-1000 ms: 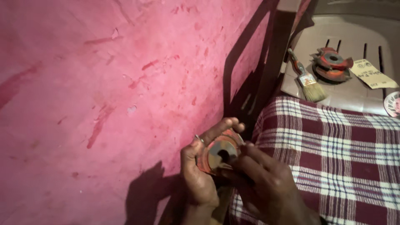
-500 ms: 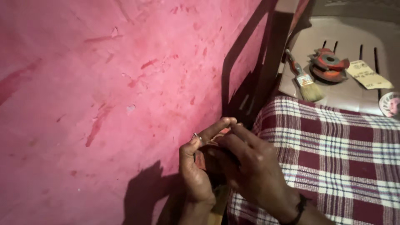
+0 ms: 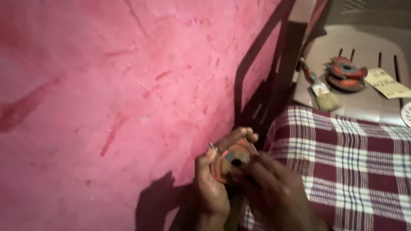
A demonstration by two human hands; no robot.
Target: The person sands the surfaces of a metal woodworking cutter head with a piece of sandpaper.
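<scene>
My left hand (image 3: 212,184) grips a round orange disc-shaped part (image 3: 232,159) with a dark centre hole, fingers curled over its top edge and a ring on one finger. My right hand (image 3: 278,188) presses against the disc's right side, fingertips touching its face and rim. Both hands hold it just above the edge of a maroon and white checked cloth (image 3: 351,158), close to the pink wall (image 3: 120,98).
A plastic chair (image 3: 368,102) stands beyond the cloth. On its seat lie a paintbrush (image 3: 319,87), a similar orange and dark disc part (image 3: 344,75) and a yellowish paper slip (image 3: 387,83). A dark upright post (image 3: 284,72) stands by the wall.
Half a second ago my right hand covered the disc; now its fingers have drawn back and the orange face shows again. The view has shifted slightly.
</scene>
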